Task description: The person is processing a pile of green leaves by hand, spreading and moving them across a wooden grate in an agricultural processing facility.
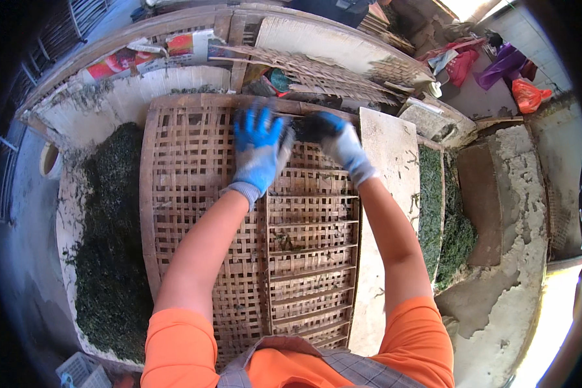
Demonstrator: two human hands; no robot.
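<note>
My left hand (257, 145), in a blue and grey work glove, is over the far part of a woven bamboo tray (189, 194) with its fingers apart. To its right my right hand (337, 138), gloved alike, is blurred by motion. It is at the far end of a narrow wooden frame with crossbars (313, 252), which lies on the weave. Dark material (300, 130) shows beside the right fingers, and I cannot tell whether they grip it. A few dark leaf bits (282, 240) lie between the crossbars.
Dark green shredded leaves (111, 242) are heaped left of the tray. A pale board (385, 194) lies along its right side, with more green leaves (429, 194) beyond. Torn bamboo matting (320, 72) leans at the back. A grey plastic basket (83, 371) stands lower left.
</note>
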